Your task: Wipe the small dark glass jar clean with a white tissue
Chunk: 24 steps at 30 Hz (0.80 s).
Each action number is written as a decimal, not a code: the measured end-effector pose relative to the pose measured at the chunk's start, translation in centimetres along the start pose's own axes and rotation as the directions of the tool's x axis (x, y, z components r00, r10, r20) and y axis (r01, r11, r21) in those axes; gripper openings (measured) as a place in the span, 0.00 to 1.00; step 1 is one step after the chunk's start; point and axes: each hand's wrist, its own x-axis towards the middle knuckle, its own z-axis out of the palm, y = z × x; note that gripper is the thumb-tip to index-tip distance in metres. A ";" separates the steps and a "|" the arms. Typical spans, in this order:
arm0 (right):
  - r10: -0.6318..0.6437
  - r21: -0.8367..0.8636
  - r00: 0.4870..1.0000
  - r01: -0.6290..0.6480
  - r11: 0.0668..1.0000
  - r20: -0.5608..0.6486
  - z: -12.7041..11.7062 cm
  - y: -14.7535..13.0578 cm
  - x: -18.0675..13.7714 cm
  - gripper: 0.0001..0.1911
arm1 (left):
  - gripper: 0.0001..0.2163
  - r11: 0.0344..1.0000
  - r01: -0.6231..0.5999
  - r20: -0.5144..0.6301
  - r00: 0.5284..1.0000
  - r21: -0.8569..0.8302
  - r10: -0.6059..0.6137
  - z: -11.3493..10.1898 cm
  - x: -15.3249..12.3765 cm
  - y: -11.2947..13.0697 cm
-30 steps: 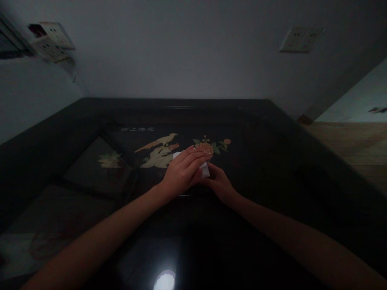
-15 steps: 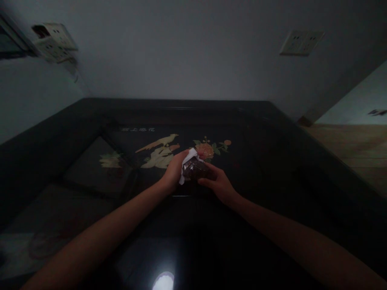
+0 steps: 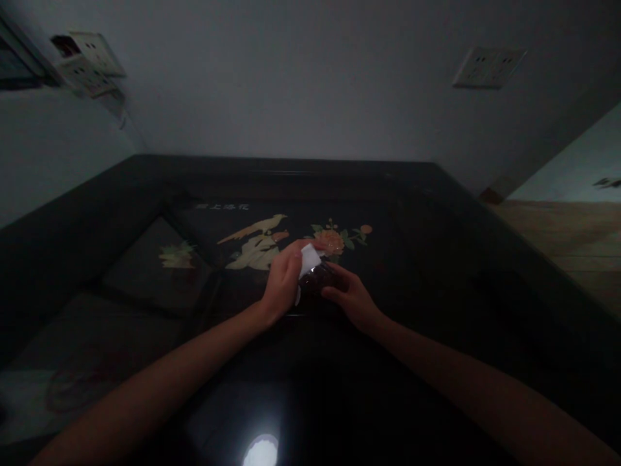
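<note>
Dark object: small, rounded and brown-black, with glints that make it look smooth and shiny; from my distant feed I cannot tell what it is made of. It sits between the two hands, just below the orange flower, and I cannot tell whether it touches the surface underneath.
White sheet: thin, soft and folded, lying against the upper left side of the dark object, with a loose corner hanging below; paper or cloth, I cannot say.
Left hand: I see the thumb pressed on the white sheet, clamping it; the other fingers reach behind the sheet and are partly hidden.
Right hand: thumb and fingers are parted by the dark object's thickness and closed on its right end, the thumb on the near side, the fingers over the far side.
Black surface: flat, glossy and hard, mirroring a round white light near the bottom of my view.
Decoration: a long-tailed bird in cream and tan stands left of the orange flower and its green leaves, with a row of pale characters above left.
Wall: plain, pale grey, carrying a double socket at upper right and more socket plates at upper left.
Floor: pale, wood-toned boards, far right.
</note>
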 end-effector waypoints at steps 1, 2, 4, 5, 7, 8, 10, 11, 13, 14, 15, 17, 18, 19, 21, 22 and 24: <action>-0.001 -0.004 1.000 0.001 1.000 0.001 0.0 0.0 0.0 0.25 | 0.20 0.993 -0.095 0.027 0.995 0.074 0.093 -0.2 -0.1 0.0; -0.003 -0.011 1.000 0.003 1.000 0.003 0.1 0.0 0.0 0.24 | 0.19 0.973 -0.186 0.063 0.982 0.140 0.179 -0.4 -0.1 -0.1; -0.013 -0.032 1.000 0.013 0.999 0.001 0.1 -0.1 0.0 0.22 | 0.16 0.902 -0.349 0.161 0.935 0.253 0.317 -0.8 0.0 -0.4; -0.023 -0.043 1.000 0.023 0.999 -0.004 0.1 -0.1 0.0 0.20 | 0.15 0.857 -0.424 0.222 0.902 0.293 0.371 -1.0 0.1 -0.6; -0.047 -0.058 0.999 0.046 0.997 -0.019 0.1 -0.1 0.1 0.18 | 0.14 0.766 -0.552 0.340 0.827 0.331 0.448 -1.3 0.3 -1.0; -0.056 -0.064 0.998 0.055 0.996 -0.021 0.1 -0.1 0.1 0.17 | 0.14 0.730 -0.597 0.383 0.793 0.334 0.473 -1.4 0.4 -1.1; -0.061 -0.069 0.998 0.060 0.996 -0.015 0.0 -0.2 0.2 0.17 | 0.13 0.695 -0.638 0.393 0.764 0.333 0.512 -1.4 0.6 -1.3; -0.061 -0.066 0.998 0.060 0.996 -0.011 0.0 -0.2 0.2 0.17 | 0.13 0.701 -0.632 0.366 0.771 0.332 0.522 -1.4 0.7 -1.3; -0.058 -0.050 0.998 0.058 0.997 -0.006 0.0 -0.1 0.2 0.18 | 0.13 0.758 -0.574 0.277 0.817 0.309 0.506 -1.1 0.6 -1.1; -0.055 -0.041 0.998 0.055 0.998 -0.004 0.0 -0.1 0.2 0.19 | 0.14 0.807 -0.520 0.226 0.853 0.279 0.471 -0.9 0.6 -1.0; -0.051 -0.033 0.999 0.051 0.998 -0.006 0.0 -0.1 0.2 0.21 | 0.14 0.865 -0.443 0.177 0.895 0.234 0.411 -0.8 0.6 -0.9; -0.035 -0.021 0.999 0.034 0.999 -0.011 0.0 -0.1 0.2 0.23 | 0.15 0.964 -0.246 0.082 0.968 0.098 0.239 -0.4 0.6 -0.7; -0.025 -0.014 1.000 0.025 1.000 -0.015 -0.1 0.0 0.2 0.24 | 0.15 0.992 -0.127 0.041 0.991 0.011 0.127 -0.2 0.7 -0.6; -0.019 -0.008 1.000 0.019 1.000 -0.017 -0.1 0.0 0.1 0.24 | 0.16 0.996 -0.004 0.016 1.000 -0.086 0.005 -0.1 0.7 -0.6; -0.013 0.004 1.000 0.013 1.000 -0.009 -0.2 0.0 0.1 0.25 | 0.16 0.929 0.237 0.028 0.971 -0.286 -0.239 0.3 1.0 -0.6; -0.013 0.008 1.000 0.013 1.000 0.000 -0.2 0.1 0.1 0.25 | 0.16 0.864 0.339 0.061 0.938 -0.373 -0.341 0.4 1.1 -0.6; -0.019 0.017 1.000 0.019 1.000 0.013 -0.3 0.2 0.2 0.25 | 0.17 0.719 0.479 0.142 0.867 -0.503 -0.478 0.7 1.4 -0.7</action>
